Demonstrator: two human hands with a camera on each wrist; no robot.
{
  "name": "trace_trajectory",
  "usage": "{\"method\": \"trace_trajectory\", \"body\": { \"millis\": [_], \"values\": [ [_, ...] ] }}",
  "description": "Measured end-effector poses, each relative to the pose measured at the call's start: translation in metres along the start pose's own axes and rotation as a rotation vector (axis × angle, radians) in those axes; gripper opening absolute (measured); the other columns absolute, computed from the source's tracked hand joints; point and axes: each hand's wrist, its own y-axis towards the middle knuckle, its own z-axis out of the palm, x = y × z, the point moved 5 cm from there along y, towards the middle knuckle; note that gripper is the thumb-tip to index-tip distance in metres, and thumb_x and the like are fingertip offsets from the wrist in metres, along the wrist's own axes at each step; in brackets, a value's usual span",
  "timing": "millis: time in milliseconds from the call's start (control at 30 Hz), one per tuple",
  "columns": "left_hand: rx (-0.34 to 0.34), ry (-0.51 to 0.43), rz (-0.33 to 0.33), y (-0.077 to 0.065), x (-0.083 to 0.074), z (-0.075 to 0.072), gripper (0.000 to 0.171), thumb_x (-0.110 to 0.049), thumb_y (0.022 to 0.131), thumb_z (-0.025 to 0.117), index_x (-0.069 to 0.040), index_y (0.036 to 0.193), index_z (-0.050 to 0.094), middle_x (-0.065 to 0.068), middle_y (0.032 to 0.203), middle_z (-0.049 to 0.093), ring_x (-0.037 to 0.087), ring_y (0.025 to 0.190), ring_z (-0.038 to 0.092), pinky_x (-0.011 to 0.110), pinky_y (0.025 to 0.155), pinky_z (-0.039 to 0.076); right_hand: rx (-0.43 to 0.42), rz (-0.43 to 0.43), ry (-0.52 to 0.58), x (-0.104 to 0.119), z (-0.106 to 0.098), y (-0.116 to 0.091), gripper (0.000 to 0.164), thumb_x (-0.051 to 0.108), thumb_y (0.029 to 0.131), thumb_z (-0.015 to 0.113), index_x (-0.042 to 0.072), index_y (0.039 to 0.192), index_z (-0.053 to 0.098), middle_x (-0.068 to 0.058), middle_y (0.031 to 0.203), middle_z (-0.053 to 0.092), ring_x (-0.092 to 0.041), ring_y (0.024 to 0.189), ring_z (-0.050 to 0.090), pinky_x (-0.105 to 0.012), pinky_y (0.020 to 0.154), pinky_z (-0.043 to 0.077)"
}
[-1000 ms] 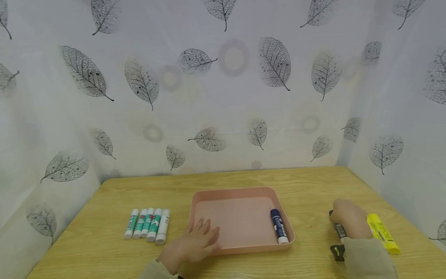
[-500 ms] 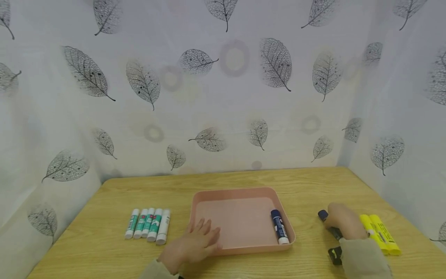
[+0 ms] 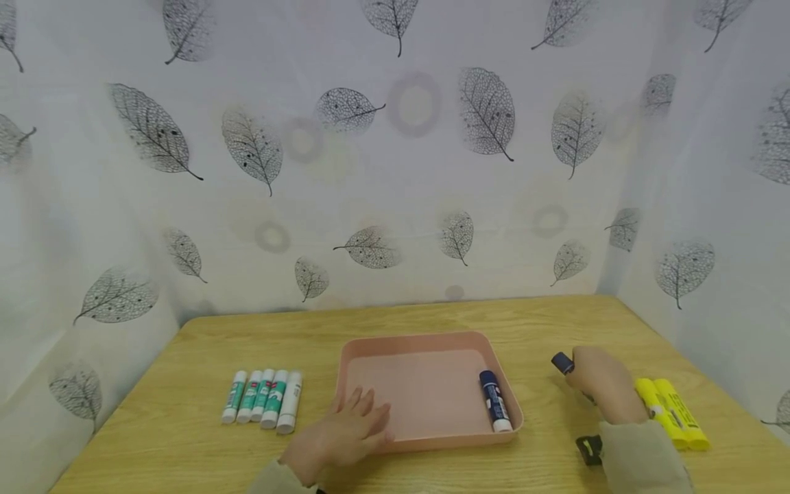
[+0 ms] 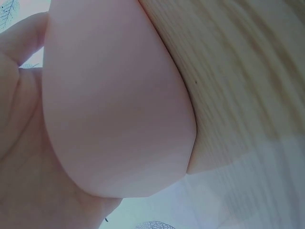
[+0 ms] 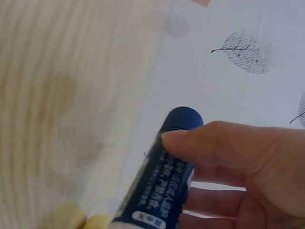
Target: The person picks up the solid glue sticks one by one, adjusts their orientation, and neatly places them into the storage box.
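Note:
My right hand grips a dark blue glue stick between thumb and fingers. In the head view only its blue cap end shows past the hand; the wrist view shows its printed label and part of the white end. My left hand rests over the near left corner of the pink tray, fingers straight and spread. The left wrist view has the palm against the tray's outer wall. A second dark blue glue stick lies along the tray's right side.
On the left of the wooden table lie several green-and-white glue sticks, with a mostly white one at their right end. Two yellow glue sticks lie beside my right wrist. A patterned curtain stands behind the table.
My right hand has moved left and lifted the dark blue glue stick, away from the yellow ones, which now both show. The left hand and the tray have stayed put.

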Motion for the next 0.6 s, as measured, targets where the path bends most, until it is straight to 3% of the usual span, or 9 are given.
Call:
{"method": "trace_trajectory", "body": {
  "millis": [233,367,600],
  "values": [
    [-0.004,0.002,-0.002,0.002,0.001,0.001,0.058,-0.05,0.081,0.019,-0.012,0.122,0.033,0.017,0.126,0.02,0.031,0.115,0.007,0.046,0.089,0.002,-0.217,-0.035,0.033,0.018,-0.022,-0.004,0.021,0.015,0.067,0.058,0.0,0.079,0.048,-0.007,0.064,0.049,-0.018,0.052,0.044,-0.03,0.04,0.033],
    [-0.004,0.005,0.0,0.001,0.001,0.001,0.058,-0.051,0.08,0.019,-0.012,0.122,0.033,0.017,0.126,0.02,0.031,0.115,0.007,0.046,0.089,0.003,-0.36,-0.048,0.016,0.026,-0.027,-0.006,0.015,0.012,0.068,0.056,0.003,0.076,0.047,-0.008,0.061,0.05,-0.019,0.049,0.045,-0.03,0.036,0.032],
    [-0.013,0.014,0.008,0.002,0.003,0.002,0.059,-0.051,0.08,0.018,-0.012,0.122,0.032,0.017,0.126,0.019,0.031,0.115,0.007,0.046,0.089,0.002,-0.601,-0.131,-0.019,0.045,-0.033,-0.013,0.018,0.012,0.066,0.059,0.003,0.078,0.049,-0.009,0.063,0.05,-0.025,0.048,0.047,-0.035,0.034,0.033]
  ]
}}
